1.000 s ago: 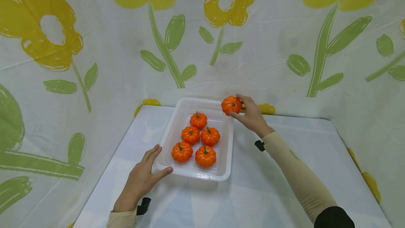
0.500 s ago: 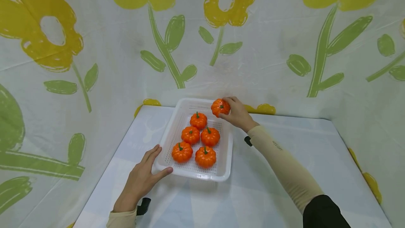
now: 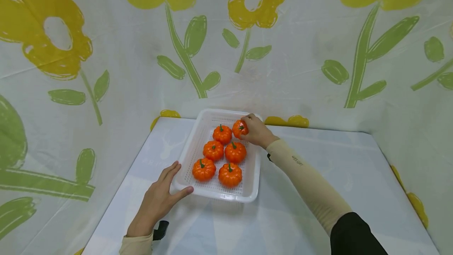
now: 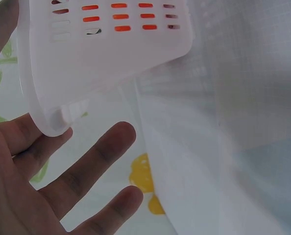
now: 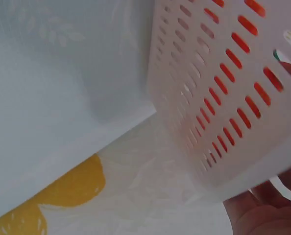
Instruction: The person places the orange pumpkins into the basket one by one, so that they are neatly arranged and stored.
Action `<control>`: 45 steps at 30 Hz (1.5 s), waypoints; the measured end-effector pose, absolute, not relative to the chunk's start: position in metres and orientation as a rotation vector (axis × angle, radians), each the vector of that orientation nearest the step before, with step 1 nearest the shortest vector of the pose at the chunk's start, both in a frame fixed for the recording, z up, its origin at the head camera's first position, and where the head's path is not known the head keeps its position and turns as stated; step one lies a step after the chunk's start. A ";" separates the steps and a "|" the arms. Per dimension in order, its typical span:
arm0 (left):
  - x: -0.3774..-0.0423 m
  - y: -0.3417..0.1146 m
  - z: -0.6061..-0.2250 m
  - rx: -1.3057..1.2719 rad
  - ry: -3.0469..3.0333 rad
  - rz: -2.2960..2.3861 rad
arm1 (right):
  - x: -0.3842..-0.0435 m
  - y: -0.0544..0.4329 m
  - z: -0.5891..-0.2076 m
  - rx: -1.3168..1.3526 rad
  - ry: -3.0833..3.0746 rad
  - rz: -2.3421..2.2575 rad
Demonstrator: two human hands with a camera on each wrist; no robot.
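Observation:
My right hand point(image 3: 257, 130) pinches an orange mini pumpkin point(image 3: 239, 128) with a green stem, low inside the far right corner of the white plastic basket point(image 3: 252, 198). Part of this pumpkin is hidden by the fingers. Several similar mini pumpkins point(image 3: 229, 175) sit in the basket, in front and to the left of it. At the near left corner, my left hand point(image 3: 160, 196) is spread around the rim, with fingers along the left side and thumb at the front. The left wrist view shows fingers point(image 4: 86, 171) extended under the corner. From the right wrist, the hand point(image 5: 268, 210) is mostly behind the basket wall.
The basket stands on a pale table point(image 3: 318, 176) with a faint pattern. A white cloth point(image 3: 293, 62) printed with yellow flowers and green leaves hangs behind and at both sides. The slotted basket walls rise around the pumpkins.
My right hand has moved left and down with the mini pumpkin, from beyond the basket's far right rim to inside it. The left hand and the basket have stayed in place.

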State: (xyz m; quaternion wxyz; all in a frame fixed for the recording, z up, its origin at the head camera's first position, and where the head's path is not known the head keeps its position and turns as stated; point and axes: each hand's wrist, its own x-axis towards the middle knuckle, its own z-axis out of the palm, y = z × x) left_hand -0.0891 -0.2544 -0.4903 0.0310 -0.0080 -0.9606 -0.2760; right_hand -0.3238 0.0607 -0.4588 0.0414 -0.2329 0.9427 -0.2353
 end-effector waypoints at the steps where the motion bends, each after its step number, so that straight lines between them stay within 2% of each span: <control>1: -0.089 -0.254 -0.490 -0.023 -2.962 -0.852 | -0.323 0.060 -0.460 -0.727 2.878 -0.694; 7: -0.089 -0.253 -0.489 -0.024 -2.965 -0.856 | -0.319 0.059 -0.463 -0.817 2.875 -0.542; 14: -0.090 -0.252 -0.488 -0.032 -2.961 -0.862 | -0.315 0.060 -0.464 -0.766 2.852 -0.414; 21: -0.090 -0.251 -0.488 -0.018 -2.970 -0.872 | -0.317 0.062 -0.468 -0.823 2.878 -0.388; 35: -0.089 -0.251 -0.489 -0.014 -2.973 -0.857 | -0.315 0.066 -0.471 -0.818 2.895 -0.578; 45: -0.088 -0.253 -0.489 -0.012 -2.970 -0.863 | -0.290 0.084 -0.471 -0.981 3.037 -0.803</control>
